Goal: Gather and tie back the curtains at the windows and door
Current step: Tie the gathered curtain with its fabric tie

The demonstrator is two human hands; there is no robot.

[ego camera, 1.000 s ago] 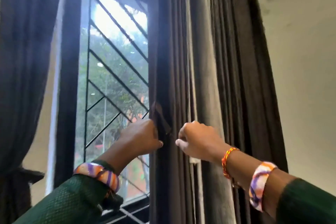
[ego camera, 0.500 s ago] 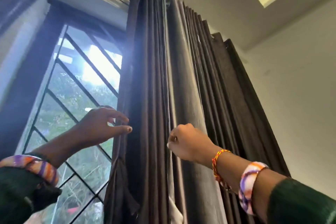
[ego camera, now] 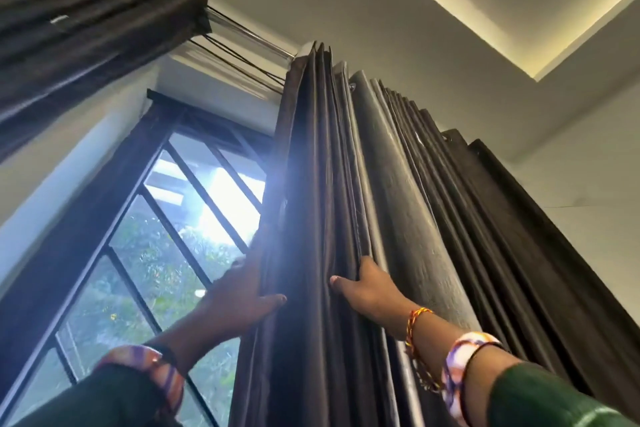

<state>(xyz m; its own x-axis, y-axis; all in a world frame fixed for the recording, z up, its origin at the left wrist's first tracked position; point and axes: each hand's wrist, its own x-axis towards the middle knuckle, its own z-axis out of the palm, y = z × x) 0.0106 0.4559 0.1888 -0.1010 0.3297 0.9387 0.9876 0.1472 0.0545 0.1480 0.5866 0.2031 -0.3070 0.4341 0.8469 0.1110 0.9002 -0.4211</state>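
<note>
Pleats of the dark curtain (ego camera: pixel 346 236), right of the window (ego camera: pixel 166 253), being bunched.
Its edge is pressed by the flat left hand (ego camera: pixel 239 298); folds are pinched by the right hand (ego camera: pixel 367 291); loose pleats could be spilled.

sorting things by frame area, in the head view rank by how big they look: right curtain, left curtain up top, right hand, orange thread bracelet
1. right curtain
2. left curtain
3. right hand
4. orange thread bracelet

Apparent sizes only; the hand is nearer the camera.
</note>
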